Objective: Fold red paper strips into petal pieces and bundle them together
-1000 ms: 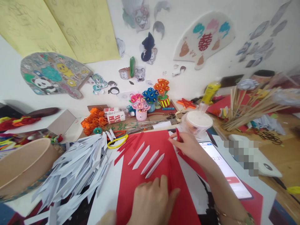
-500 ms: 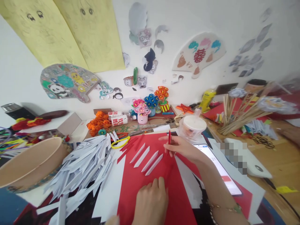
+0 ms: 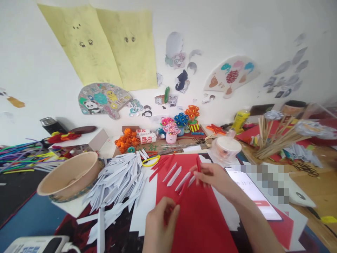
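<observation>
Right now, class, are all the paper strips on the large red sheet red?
No, several white strips lie on the red sheet near the right hand.

A slim red strip (image 3: 198, 163) stands nearly upright in the right hand (image 3: 214, 177), pinched between thumb and fingers, its top poking out above them. Another red strip (image 3: 184, 187) slants just beyond the fingertips of the left hand (image 3: 161, 219); I can't make out whether they grip it. Flat white strips (image 3: 174, 176) with pointed ends lie aslant, side by side, left of the right fingers, the closest partly covered.
</observation>
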A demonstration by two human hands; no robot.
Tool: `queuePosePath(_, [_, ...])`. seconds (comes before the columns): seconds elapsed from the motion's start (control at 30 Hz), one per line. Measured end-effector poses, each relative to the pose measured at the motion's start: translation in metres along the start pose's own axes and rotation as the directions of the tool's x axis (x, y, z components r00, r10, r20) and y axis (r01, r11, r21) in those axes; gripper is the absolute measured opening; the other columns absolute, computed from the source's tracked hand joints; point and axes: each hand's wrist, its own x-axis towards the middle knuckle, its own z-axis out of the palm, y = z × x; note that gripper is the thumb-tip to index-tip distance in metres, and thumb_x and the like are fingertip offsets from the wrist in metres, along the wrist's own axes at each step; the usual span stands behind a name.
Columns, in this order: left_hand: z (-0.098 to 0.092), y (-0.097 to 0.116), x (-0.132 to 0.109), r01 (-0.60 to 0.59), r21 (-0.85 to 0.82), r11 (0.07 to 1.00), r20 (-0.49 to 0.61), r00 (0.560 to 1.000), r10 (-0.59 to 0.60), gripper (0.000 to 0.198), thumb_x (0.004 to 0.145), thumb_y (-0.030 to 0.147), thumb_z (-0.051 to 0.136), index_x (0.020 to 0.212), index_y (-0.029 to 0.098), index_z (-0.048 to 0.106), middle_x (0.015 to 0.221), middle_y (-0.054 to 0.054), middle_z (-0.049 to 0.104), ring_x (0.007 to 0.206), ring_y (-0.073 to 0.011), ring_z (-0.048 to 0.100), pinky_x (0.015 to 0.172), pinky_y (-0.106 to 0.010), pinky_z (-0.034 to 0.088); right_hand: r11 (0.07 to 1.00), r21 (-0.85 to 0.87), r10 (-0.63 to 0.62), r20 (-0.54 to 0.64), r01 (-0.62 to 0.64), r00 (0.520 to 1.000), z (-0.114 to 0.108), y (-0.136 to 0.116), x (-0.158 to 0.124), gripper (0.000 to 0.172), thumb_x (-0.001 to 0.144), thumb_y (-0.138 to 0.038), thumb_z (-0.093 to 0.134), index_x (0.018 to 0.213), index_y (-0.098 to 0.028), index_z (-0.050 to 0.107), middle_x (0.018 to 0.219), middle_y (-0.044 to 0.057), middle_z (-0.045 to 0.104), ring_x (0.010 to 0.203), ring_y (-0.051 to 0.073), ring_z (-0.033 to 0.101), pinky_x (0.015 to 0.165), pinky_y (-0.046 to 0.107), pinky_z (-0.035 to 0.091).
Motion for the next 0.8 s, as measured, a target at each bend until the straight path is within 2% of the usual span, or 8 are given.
queuePosePath(0.07, [0.000,0.006,0.005,0.102,-0.238,0.966,-0.031,0.993,-0.112,0.028,0.092,0.043,0.052,0.077,0.020,0.056,0.064,0.000,0.062,0.060,-0.0145,0.059,0.057,-0.022,0.047,0.999,0.043,0.016,0.008,-0.016,1.000,0.020,0.002,-0.014,0.050,0.080,-0.059,0.066,0.095,-0.012,0.068,0.064,0.004,0.066,0.053,0.014,0.055,0.052,0.026,0.040])
queuePosePath(0.13, [0.002,0.012,0.009,0.163,-0.388,0.907,0.010,0.985,-0.173,0.030,0.090,0.046,0.056,0.077,0.019,0.056,0.067,-0.001,0.064,0.060,-0.0143,0.059,0.056,-0.022,0.047,0.995,0.101,0.024,-0.009,-0.023,1.000,0.038,0.004,-0.023,0.053,0.077,-0.064,0.066,0.088,-0.013,0.068,0.062,0.003,0.065,0.051,0.014,0.054,0.051,0.026,0.039])
queuePosePath(0.27, [0.001,0.016,0.010,0.203,-0.438,0.876,0.074,0.979,-0.190,0.027,0.087,0.041,0.059,0.072,0.019,0.057,0.064,0.001,0.062,0.055,-0.0129,0.055,0.053,-0.021,0.043,0.992,0.124,0.038,-0.065,-0.030,0.997,0.059,0.008,-0.028,0.047,0.076,-0.062,0.069,0.068,-0.016,0.061,0.056,0.000,0.060,0.048,0.012,0.049,0.049,0.025,0.037])
queuePosePath(0.37, [-0.005,0.012,0.009,0.189,-0.354,0.916,0.088,0.982,-0.169,0.023,0.087,0.035,0.057,0.071,0.019,0.057,0.062,0.001,0.060,0.057,-0.0132,0.054,0.055,-0.022,0.041,0.991,0.131,0.040,-0.028,-0.036,0.999,0.063,0.011,-0.026,0.047,0.079,-0.060,0.067,0.066,-0.016,0.058,0.056,-0.001,0.058,0.048,0.012,0.049,0.050,0.024,0.035])
queuePosePath(0.5, [-0.010,0.009,0.008,0.179,-0.246,0.953,0.186,0.973,-0.135,0.020,0.089,0.029,0.052,0.074,0.019,0.059,0.064,0.001,0.059,0.060,-0.0137,0.054,0.059,-0.023,0.042,0.994,0.109,0.014,0.083,-0.023,0.996,0.067,0.015,-0.022,0.047,0.075,-0.059,0.071,0.063,-0.016,0.057,0.055,-0.002,0.055,0.050,0.012,0.048,0.051,0.024,0.033])
queuePosePath(0.63, [-0.012,0.007,0.009,0.098,-0.105,0.990,0.225,0.972,-0.073,0.019,0.091,0.024,0.049,0.077,0.020,0.062,0.068,0.000,0.065,0.061,-0.0145,0.058,0.060,-0.023,0.043,0.995,0.095,0.026,0.056,-0.031,0.998,0.073,0.016,-0.022,0.046,0.075,-0.057,0.071,0.061,-0.017,0.054,0.052,-0.003,0.050,0.051,0.013,0.048,0.051,0.024,0.033])
queuePosePath(0.73, [-0.024,-0.003,0.013,0.034,0.130,0.991,0.130,0.990,-0.051,0.018,0.094,0.028,0.048,0.085,0.022,0.063,0.074,0.000,0.069,0.067,-0.0173,0.064,0.063,-0.026,0.046,0.996,0.080,0.039,-0.044,-0.035,0.998,0.075,0.016,-0.025,0.045,0.081,-0.054,0.067,0.059,-0.018,0.051,0.050,-0.003,0.050,0.048,0.012,0.046,0.050,0.025,0.032])
queuePosePath(0.8, [-0.035,-0.013,0.020,0.058,0.426,0.903,-0.092,0.996,-0.021,0.020,0.096,0.028,0.044,0.091,0.021,0.062,0.085,-0.004,0.069,0.077,-0.0220,0.064,0.066,-0.030,0.046,0.997,0.071,0.042,-0.081,-0.037,0.996,0.075,0.017,-0.029,0.044,0.082,-0.053,0.066,0.059,-0.019,0.051,0.050,-0.002,0.052,0.048,0.012,0.047,0.050,0.025,0.032])
